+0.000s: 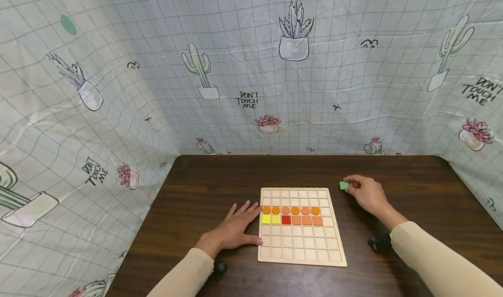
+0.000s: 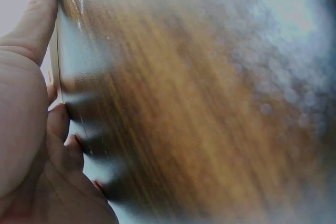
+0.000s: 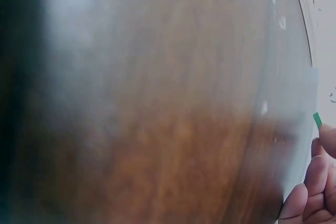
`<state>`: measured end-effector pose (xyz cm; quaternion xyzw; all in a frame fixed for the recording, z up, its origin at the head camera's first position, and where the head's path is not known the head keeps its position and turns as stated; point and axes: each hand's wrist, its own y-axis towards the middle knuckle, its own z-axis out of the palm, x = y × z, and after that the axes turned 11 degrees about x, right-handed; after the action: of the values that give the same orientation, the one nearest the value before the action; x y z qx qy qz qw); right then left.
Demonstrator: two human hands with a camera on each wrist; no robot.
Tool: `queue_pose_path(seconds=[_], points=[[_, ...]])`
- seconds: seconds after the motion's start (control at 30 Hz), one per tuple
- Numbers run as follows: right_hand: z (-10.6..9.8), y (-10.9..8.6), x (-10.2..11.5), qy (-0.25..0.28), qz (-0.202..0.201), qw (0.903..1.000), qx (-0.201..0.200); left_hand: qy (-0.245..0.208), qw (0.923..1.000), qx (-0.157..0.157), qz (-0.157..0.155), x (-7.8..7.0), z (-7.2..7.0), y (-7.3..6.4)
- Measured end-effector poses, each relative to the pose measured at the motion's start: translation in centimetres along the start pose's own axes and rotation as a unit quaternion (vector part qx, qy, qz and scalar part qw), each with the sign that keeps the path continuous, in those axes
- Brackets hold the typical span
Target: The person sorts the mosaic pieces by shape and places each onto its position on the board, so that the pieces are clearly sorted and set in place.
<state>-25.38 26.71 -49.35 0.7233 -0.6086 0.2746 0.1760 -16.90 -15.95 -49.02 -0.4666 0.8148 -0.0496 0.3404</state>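
My right hand (image 1: 368,195) pinches a small green square tile (image 1: 343,185) between thumb and fingers, to the right of the board's far corner. In the right wrist view the green tile (image 3: 317,119) shows edge-on at the fingertips. My left hand (image 1: 235,228) lies with fingers spread at the left edge of a pale wooden grid board (image 1: 296,242), its thumb and fingertips touching that edge. Across the board runs a row of orange discs (image 1: 295,210). Just nearer to me is a row of square tiles: yellow (image 1: 271,219), red (image 1: 286,219) and orange (image 1: 307,220).
The dark wooden table (image 1: 212,179) extends around the board on all sides. A patterned curtain (image 1: 235,70) with cactus drawings hangs behind the table and along its left and right sides. Each wrist wears a black camera, the right one (image 1: 379,243) near the tabletop.
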Motion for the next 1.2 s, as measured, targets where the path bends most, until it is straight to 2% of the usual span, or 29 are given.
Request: queue_pose_path(seconds=[0.6, 1.2], points=[[0.8, -2.2, 1.3, 0.028, -0.032, 0.9990, 0.016, 0.000, 1.0000, 0.003, -0.003, 0.0, 0.0, 0.0], [1.3, -4.1, 2.9, 0.051, -0.020, 0.9982, 0.023, -0.003, 1.0000, 0.002, -0.002, -0.1, 0.0, -0.1]])
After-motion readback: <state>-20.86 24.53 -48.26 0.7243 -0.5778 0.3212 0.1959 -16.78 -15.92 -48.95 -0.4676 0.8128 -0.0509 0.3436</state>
